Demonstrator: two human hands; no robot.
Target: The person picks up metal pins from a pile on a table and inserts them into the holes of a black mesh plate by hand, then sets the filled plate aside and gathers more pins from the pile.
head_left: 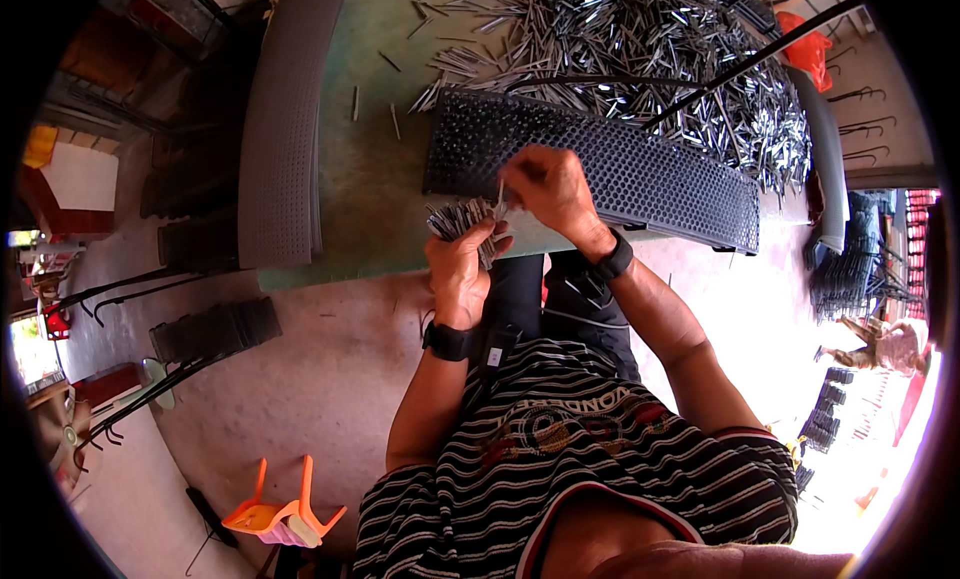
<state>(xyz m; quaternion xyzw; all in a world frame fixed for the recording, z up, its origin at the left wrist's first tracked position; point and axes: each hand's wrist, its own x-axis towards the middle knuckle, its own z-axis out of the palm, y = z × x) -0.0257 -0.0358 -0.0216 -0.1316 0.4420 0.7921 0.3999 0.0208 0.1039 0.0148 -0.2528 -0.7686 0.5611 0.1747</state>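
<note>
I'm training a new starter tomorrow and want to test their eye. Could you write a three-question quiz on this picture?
1. Which hand holds the bundle of thin metal pieces?
2. True or false: both wrists are bare.
3. Fill in: the tabletop under the loose pile is coloured ____.

Key: 1. The left hand. 2. False: black bands show on both. 3. Green.

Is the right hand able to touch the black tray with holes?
Probably yes: the right hand looks close to the black honeycomb tray, nothing seems between them, though its fingers seem to hold a thin strip.
</note>
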